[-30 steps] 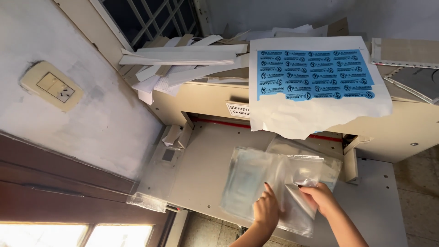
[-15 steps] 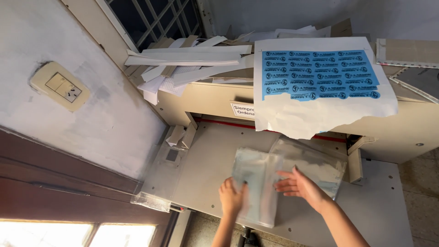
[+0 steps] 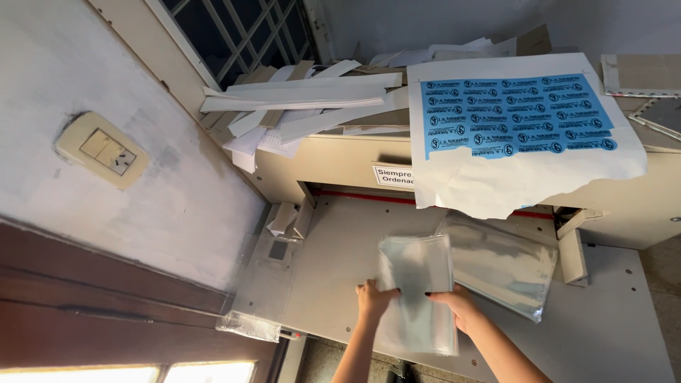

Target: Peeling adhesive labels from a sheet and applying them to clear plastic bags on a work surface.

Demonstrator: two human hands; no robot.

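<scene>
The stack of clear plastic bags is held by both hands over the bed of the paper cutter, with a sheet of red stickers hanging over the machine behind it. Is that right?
Not quite: the sticker sheet is blue, not red, as the head view shows. The rest holds: the left hand and right hand both grip the stack of clear plastic bags over the paper cutter's bed.

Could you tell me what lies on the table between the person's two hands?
In the head view, a stack of clear plastic sleeves lies between left hand and right hand.
</scene>
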